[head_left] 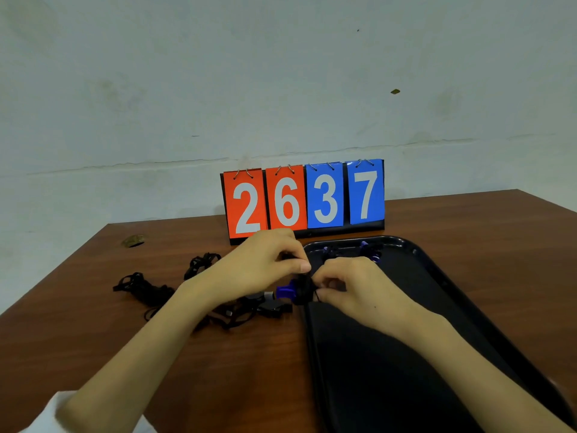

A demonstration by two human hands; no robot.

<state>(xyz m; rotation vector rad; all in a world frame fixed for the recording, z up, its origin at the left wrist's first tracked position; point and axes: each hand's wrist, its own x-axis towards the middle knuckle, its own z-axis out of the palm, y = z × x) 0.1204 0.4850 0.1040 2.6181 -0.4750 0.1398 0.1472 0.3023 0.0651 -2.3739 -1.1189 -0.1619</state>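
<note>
Both hands meet over the left rim of a black tray [421, 276]. Between them is a small bundle of black cord with a blue plug-like piece [295, 291]. My left hand [265, 264] pinches the top of the cord with thumb and forefinger. My right hand [349, 285] has curled fingers pinching the bundle's right side. The fingers hide most of the bundle.
Several loose black cord bundles [143, 287] lie on the brown table left of the tray, one with a black connector [271, 306]. Two more blue-tipped bundles [370, 253] lie at the tray's far end. A flip scoreboard [304, 200] reading 2637 stands behind.
</note>
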